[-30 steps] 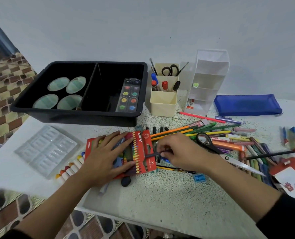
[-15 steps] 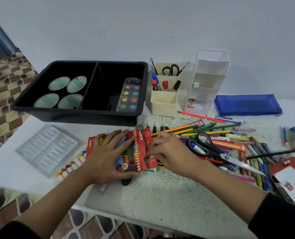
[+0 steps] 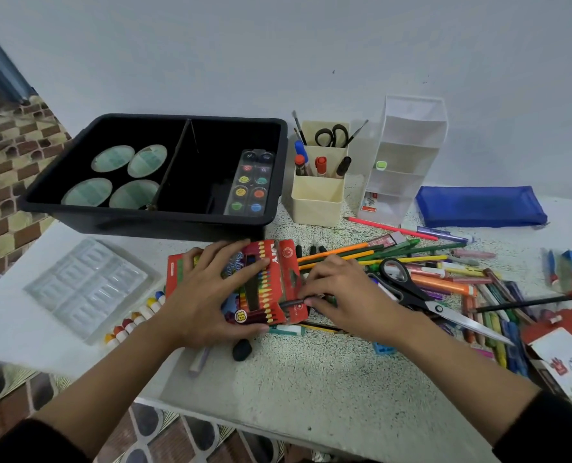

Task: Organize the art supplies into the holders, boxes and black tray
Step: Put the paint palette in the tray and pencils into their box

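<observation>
tabletop (image 3: 311, 379): cluttered outboard of the right grip (image 3: 344, 295); a sweep there would scatter the pencil pile (image 3: 378, 255).
black tray (image 3: 144, 222): beyond both grips, apart from the box; box isn't in it yet.
crayon box (image 3: 278, 262): under the left grip (image 3: 207, 295), open end facing the right grip; seems to sit on loose sticks, so a push could skid it.
left grip: clamped on the box, fingers spread on top, thumb along the near edge; ease off and the box shifts.
right grip: pinched together on a dark crayon (image 3: 293, 302) at the box mouth.
scissors (image 3: 411, 295): just outboard of the right wrist; likely snag when pulling back.
dark crayon: may jam on the flap, or snap if forced in at an angle.
</observation>
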{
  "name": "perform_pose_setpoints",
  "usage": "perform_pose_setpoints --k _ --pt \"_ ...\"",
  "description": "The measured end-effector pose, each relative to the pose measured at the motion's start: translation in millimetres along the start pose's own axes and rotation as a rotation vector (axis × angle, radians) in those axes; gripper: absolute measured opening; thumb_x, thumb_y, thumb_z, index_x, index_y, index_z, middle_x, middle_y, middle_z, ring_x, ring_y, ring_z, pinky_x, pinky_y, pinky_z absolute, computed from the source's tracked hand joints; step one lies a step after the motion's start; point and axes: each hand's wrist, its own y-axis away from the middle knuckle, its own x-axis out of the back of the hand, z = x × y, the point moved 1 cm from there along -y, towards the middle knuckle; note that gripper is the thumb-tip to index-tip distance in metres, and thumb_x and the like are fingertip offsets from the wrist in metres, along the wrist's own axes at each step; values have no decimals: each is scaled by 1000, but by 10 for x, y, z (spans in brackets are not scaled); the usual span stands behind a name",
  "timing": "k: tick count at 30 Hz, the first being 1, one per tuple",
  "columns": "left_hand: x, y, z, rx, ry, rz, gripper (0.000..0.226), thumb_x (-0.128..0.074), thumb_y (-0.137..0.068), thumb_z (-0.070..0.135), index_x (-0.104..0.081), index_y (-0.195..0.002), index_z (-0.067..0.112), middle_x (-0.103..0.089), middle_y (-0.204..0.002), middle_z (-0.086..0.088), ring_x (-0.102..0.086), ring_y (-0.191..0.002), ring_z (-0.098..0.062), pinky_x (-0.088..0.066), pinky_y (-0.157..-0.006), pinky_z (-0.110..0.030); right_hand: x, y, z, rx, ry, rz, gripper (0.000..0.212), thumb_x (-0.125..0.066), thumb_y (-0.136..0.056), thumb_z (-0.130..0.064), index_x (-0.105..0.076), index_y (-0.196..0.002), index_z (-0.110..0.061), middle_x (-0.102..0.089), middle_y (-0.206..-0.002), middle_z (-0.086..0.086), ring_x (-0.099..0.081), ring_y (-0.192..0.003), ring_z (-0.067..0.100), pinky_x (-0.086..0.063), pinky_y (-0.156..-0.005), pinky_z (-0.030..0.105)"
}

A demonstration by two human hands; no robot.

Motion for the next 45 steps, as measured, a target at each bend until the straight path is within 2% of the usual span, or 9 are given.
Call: perform_pose_setpoints --k 6,13,17,22,26,30,34,40,45 --pt "-71 -50 42 -41 -79 -130 100 -40 -72 97 -21 -156 47 -18 -166 4 -22 -149 -27 -14 -116 -58 -132 4 -172 71 -57 12 12 -71 -91 -31 -76 -101 -27 -70 -101 -17 -44 -102 2 -33 -88 38" --pt "-120 -6 40 -63 -46 -82 94 -41 -75 94 -24 -155 48 -24 -164 12 -25 -148 -26 -14 -117 -55 -32 27 -53 98 35 -18 11 -68 -92 -35 -77 -98 -31 -64 -103 -20 -45 -103 12 -28 -82 37" --pt "-139 -6 35 -79 -35 -87 93 -39 -78 93 -18 -156 49 -17 -166 14 -15 -153 -22 -12 -120 -58 -71 -53 -98 128 64 -47 14 -66 -93 -39 -75 -103 -36 -59 -100 -20 -40 -98 10 -23 -77 36" --pt "-155 -6 25 -73 -21 -121 93 -37 -78 93 -14 -157 49 -12 -166 16 -8 -154 -20 -7 -122 -58 135 -146 76 15 -15 11 29 -58 -92 -52 -74 -97 -29 -59 -92 -18 -48 -93 5 -42 -85 40" --pt "-146 -12 26 -54 -21 -132 93 -34 -77 95 -11 -156 50 -10 -167 16 -8 -153 -21 -2 -123 -53 322 -295 344 -123 150 169 11 -59 -96 -27 -69 -97 -23 -67 -93 -5 -56 -90 18 -51 -82 47" --pt "-131 -15 21 -51 7 -127 93 -36 -76 95 -14 -155 51 -12 -166 15 -10 -153 -21 -2 -122 -53 313 -413 400 -142 271 6 20 -57 -99 -26 -71 -113 -25 -64 -110 -1 -52 -109 24 -42 -84 40" --pt "-94 -27 11 -55 64 -79 95 -44 -74 94 -22 -154 49 -17 -165 16 -13 -150 -18 -4 -120 -49 317 -442 372 -152 285 -27 15 -61 -98 -26 -73 -107 -26 -61 -107 -3 -49 -108 21 -32 -79 37" --pt "-28 -22 -20 -56 109 8 96 -55 -72 90 -32 -153 45 -23 -163 16 -16 -149 -14 -12 -118 -47 436 -339 367 -254 226 139 8 -59 -95 -11 -63 -93 -18 -65 -91 -1 -57 -91 24 -45 -81 42" --pt "-85 0 -2 -44 116 -26 95 -51 -73 92 -22 -154 52 -13 -164 21 -5 -148 -6 -7 -119 -49 446 -198 288 -326 -27 268 16 -57 -93 1 -61 -98 -14 -60 -92 4 -54 -82 22 -47 -69 38"
